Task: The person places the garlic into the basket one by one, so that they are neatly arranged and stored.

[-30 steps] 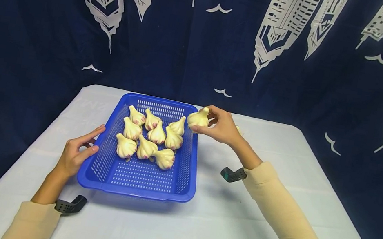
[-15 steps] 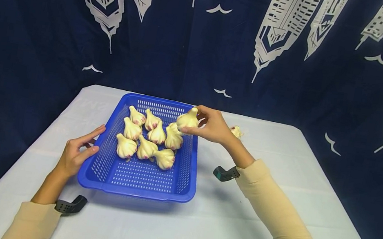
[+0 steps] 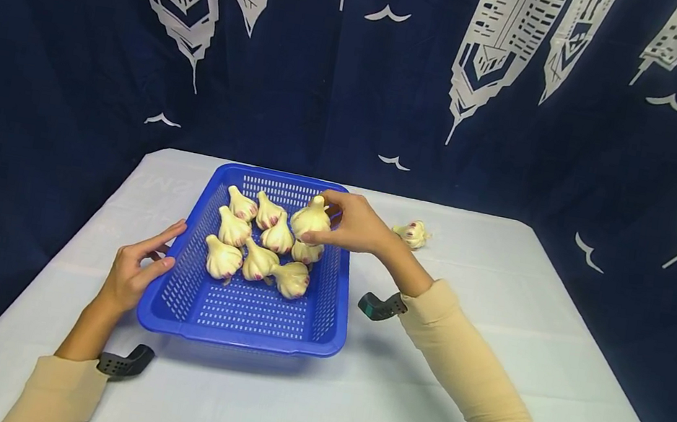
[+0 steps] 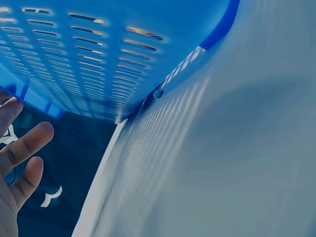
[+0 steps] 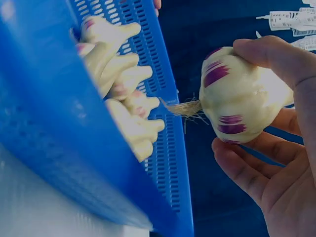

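My right hand (image 3: 357, 225) holds a garlic bulb (image 3: 309, 220) over the right side of a blue plastic basket (image 3: 240, 339). Thumb and fingers pinch the bulb (image 5: 242, 101) from opposite sides in the right wrist view; its purple streaks and dry roots show. Inside the basket, several white garlic bulbs (image 3: 223, 259) lie grouped toward the back, and the held one partly hides those below it. At the basket's left rim, my left hand (image 3: 135, 272) rests with extended fingers. The left wrist view shows its spread fingers (image 4: 30, 140) beside the perforated basket wall (image 4: 94, 54).
Another garlic bulb (image 3: 414, 234) lies on the white-covered table (image 3: 415, 397), right of the basket and behind my right forearm. A dark blue cloth (image 3: 355, 97) with white building prints hangs behind the table. A black device (image 3: 382, 306) sits at my right wrist.
My right hand has carried its garlic bulb left from the basket's right rim to above the bulbs inside. The bulb on the table has come into fuller view. My left hand stays put.
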A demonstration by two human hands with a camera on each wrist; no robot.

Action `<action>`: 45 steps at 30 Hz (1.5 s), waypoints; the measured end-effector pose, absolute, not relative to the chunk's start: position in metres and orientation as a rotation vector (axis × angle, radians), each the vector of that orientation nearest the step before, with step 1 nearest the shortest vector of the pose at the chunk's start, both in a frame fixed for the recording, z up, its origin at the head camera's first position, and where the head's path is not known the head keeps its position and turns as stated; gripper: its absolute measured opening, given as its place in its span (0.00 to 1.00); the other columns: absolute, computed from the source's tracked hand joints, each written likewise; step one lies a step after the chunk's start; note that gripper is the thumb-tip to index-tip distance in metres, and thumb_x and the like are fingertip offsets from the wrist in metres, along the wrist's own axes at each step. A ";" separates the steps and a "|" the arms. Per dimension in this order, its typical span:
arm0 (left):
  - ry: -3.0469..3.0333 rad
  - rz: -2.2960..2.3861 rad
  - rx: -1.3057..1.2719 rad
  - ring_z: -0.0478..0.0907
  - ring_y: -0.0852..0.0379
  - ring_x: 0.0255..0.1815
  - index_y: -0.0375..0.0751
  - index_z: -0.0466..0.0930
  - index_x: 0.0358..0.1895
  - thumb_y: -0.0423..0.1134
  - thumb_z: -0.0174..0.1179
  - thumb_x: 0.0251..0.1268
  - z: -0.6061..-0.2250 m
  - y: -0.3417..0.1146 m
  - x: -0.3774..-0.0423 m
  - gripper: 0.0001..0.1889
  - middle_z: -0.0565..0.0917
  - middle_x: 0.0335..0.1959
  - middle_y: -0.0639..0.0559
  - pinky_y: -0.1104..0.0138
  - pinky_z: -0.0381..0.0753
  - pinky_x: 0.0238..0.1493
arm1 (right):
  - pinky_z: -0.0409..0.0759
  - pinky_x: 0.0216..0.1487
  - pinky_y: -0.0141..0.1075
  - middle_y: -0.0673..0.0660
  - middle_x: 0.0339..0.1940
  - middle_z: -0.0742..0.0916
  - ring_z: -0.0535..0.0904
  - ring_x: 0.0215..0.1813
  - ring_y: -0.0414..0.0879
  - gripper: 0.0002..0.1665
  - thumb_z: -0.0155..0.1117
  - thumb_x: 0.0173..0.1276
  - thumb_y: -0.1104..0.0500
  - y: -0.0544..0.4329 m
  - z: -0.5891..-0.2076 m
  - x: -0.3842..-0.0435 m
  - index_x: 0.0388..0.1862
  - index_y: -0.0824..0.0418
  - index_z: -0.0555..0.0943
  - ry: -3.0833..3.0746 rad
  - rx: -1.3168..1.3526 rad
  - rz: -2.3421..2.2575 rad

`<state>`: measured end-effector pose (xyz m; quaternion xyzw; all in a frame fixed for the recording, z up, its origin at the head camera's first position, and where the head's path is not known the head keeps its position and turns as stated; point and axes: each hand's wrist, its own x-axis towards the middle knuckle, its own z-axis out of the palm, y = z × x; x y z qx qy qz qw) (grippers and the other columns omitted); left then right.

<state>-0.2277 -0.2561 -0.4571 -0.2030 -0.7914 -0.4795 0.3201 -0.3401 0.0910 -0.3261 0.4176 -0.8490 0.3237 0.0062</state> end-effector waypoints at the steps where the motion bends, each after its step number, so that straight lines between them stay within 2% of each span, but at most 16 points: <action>1: -2.078 -1.261 -0.535 0.78 0.68 0.37 0.30 0.79 0.60 0.25 0.55 0.53 -0.457 -0.256 -0.228 0.26 0.77 0.62 0.35 0.75 0.71 0.34 | 0.83 0.44 0.41 0.57 0.42 0.87 0.85 0.41 0.48 0.30 0.79 0.52 0.50 0.089 -0.325 -0.339 0.49 0.64 0.80 -2.667 1.310 1.006; 6: -2.083 -1.258 -0.535 0.78 0.69 0.37 0.30 0.79 0.60 0.26 0.55 0.53 -0.457 -0.256 -0.227 0.26 0.77 0.62 0.36 0.75 0.71 0.34 | 0.82 0.44 0.36 0.53 0.41 0.86 0.84 0.41 0.45 0.28 0.78 0.53 0.49 0.082 -0.320 -0.335 0.48 0.61 0.80 -2.709 1.345 0.982; 13: -2.093 -1.245 -0.521 0.78 0.70 0.37 0.30 0.78 0.60 0.26 0.55 0.54 -0.456 -0.256 -0.227 0.26 0.77 0.62 0.37 0.76 0.71 0.35 | 0.83 0.47 0.39 0.53 0.42 0.85 0.84 0.45 0.47 0.25 0.78 0.53 0.51 0.071 -0.313 -0.329 0.46 0.60 0.79 -2.772 1.447 0.991; 18: -2.095 -1.252 -0.522 0.78 0.70 0.38 0.30 0.78 0.61 0.26 0.55 0.54 -0.456 -0.256 -0.227 0.26 0.77 0.62 0.37 0.75 0.71 0.35 | 0.82 0.46 0.35 0.53 0.43 0.85 0.84 0.48 0.47 0.25 0.78 0.55 0.50 0.062 -0.309 -0.324 0.46 0.60 0.78 -2.796 1.471 0.978; 27: -2.097 -1.251 -0.523 0.77 0.71 0.38 0.32 0.78 0.61 0.26 0.55 0.54 -0.457 -0.257 -0.227 0.26 0.77 0.62 0.37 0.76 0.71 0.35 | 0.80 0.41 0.33 0.53 0.44 0.84 0.83 0.43 0.45 0.23 0.77 0.56 0.47 0.042 -0.301 -0.318 0.40 0.58 0.77 -2.774 1.526 0.911; 33: -2.087 -1.249 -0.530 0.77 0.70 0.38 0.30 0.78 0.60 0.26 0.55 0.54 -0.456 -0.258 -0.227 0.26 0.77 0.62 0.38 0.76 0.71 0.35 | 0.80 0.42 0.30 0.54 0.47 0.85 0.84 0.43 0.43 0.22 0.77 0.56 0.49 0.022 -0.308 -0.316 0.40 0.59 0.78 -2.791 1.644 0.935; 36: -2.085 -1.251 -0.541 0.77 0.70 0.37 0.31 0.79 0.60 0.25 0.55 0.54 -0.456 -0.259 -0.225 0.26 0.77 0.62 0.39 0.76 0.71 0.35 | 0.81 0.40 0.29 0.54 0.43 0.85 0.84 0.40 0.43 0.21 0.78 0.56 0.50 0.010 -0.314 -0.314 0.37 0.61 0.77 -2.805 1.701 0.937; 40: -2.082 -1.248 -0.548 0.78 0.70 0.37 0.31 0.79 0.60 0.25 0.56 0.54 -0.455 -0.260 -0.225 0.26 0.77 0.62 0.38 0.76 0.72 0.34 | 0.79 0.38 0.30 0.54 0.39 0.85 0.82 0.36 0.44 0.22 0.78 0.56 0.50 -0.003 -0.322 -0.315 0.39 0.61 0.78 -2.816 1.765 0.860; 45: -2.100 -1.236 -0.545 0.77 0.70 0.38 0.30 0.78 0.60 0.25 0.56 0.54 -0.456 -0.260 -0.226 0.26 0.77 0.62 0.35 0.75 0.72 0.35 | 0.79 0.42 0.29 0.55 0.48 0.86 0.84 0.41 0.44 0.21 0.78 0.56 0.50 -0.015 -0.328 -0.318 0.39 0.60 0.79 -2.864 1.826 0.764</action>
